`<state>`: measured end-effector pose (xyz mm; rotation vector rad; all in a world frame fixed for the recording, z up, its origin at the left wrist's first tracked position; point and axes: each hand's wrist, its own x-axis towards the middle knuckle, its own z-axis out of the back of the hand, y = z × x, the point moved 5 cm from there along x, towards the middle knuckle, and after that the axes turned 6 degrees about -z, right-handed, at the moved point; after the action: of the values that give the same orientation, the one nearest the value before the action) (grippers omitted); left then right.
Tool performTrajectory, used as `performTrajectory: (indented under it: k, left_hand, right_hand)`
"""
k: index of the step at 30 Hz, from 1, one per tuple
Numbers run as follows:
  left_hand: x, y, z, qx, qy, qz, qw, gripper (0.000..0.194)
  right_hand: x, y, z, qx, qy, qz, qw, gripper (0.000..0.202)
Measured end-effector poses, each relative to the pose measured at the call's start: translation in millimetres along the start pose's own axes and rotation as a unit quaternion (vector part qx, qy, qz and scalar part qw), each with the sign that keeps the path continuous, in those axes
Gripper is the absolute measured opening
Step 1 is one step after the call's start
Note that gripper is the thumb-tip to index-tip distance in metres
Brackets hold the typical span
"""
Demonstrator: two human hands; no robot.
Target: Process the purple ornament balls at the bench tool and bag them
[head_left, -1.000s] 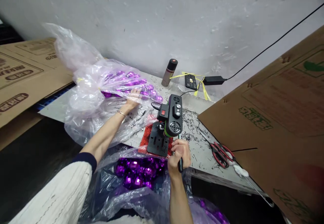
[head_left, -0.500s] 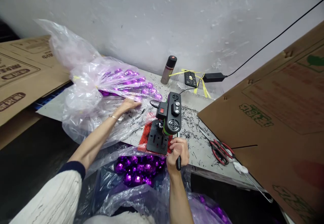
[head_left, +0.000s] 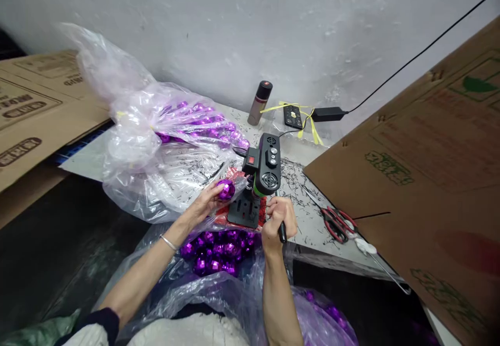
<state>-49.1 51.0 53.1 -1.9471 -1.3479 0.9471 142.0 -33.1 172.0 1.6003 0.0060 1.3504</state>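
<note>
My left hand holds a shiny purple faceted ball by its side, just left of a small black bench machine. The machine has a red switch and stands on a slotted black base plate, over red material. My right hand is wrapped round the black lever handle at the machine's right front. Below the table edge, an open clear plastic bag holds many purple balls in front of me.
A knotted clear bag of purple balls lies at the back left. Behind the machine stand a spray can and a power adapter. Red-handled scissors lie beside the right carton. Another carton is at left. Black scraps litter the table.
My left hand has come back from beside the knotted bag toward the machine, now with a purple ball in its fingers. My right hand keeps its grip on the lever.
</note>
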Motion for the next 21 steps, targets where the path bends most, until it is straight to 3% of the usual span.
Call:
performTrajectory:
  k: [3,6,12,14,17,21]
  left_hand:
    - [-8,18,-7.6,-0.033,-0.016,0.024,0.999,0.050]
    - [-12,24,-11.1,-0.014,-0.018,-0.003,1.000,0.067]
    - [-3,38,-12.8,0.189,-0.004,-0.109,0.976,0.080]
    - [3,42,-12.9,0.286,0.009,-0.150,0.946,0.078]
    - [8,42,-17.1,0.424,0.042,-0.239,0.873,0.070]
    - [9,37,-26.7,0.520,0.086,-0.322,0.786,0.064]
  right_hand:
    - [3,3,0,-0.003,0.000,-0.002,1.000,0.039]
    - [4,4,0,-0.008,-0.001,0.008,1.000,0.041]
    - [3,3,1,-0.006,0.007,0.019,1.000,0.038]
    - [4,4,1,-0.004,0.006,0.031,0.999,0.037]
    - [4,4,1,-0.003,0.010,0.038,0.999,0.036]
    - [2,2,1,0.000,0.017,0.032,0.999,0.034]
